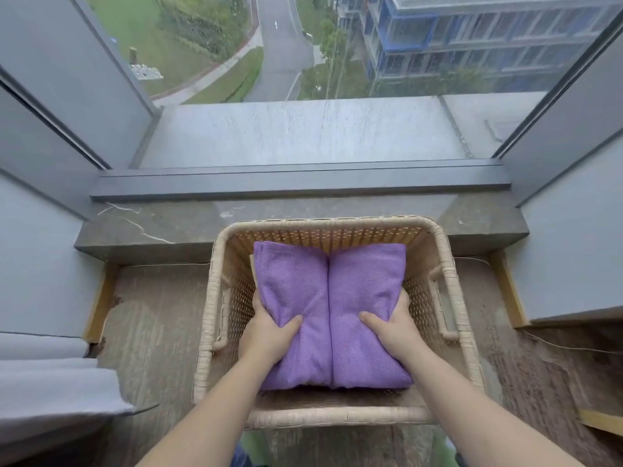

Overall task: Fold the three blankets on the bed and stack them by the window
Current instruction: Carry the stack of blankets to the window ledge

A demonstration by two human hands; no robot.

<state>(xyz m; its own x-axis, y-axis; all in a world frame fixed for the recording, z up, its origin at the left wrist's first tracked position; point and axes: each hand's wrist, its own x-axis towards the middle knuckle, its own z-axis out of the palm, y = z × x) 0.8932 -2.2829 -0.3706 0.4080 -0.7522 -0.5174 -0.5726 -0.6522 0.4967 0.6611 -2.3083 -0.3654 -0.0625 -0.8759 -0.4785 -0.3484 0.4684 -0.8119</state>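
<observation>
the left hand (269,335) and right hand (391,328) each grip a side of the folded purple woven blanket (330,315), thumbs on top and fingers curled beneath. the blanket sits inside a pale wicker basket with side handles (448,298). the basket stands on the floor against the grey marble window ledge (151,227).

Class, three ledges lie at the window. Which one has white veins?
The marble sill just behind the basket, lowest of the three. The dark frame ledge and the pale outer ledge are unveined.
</observation>
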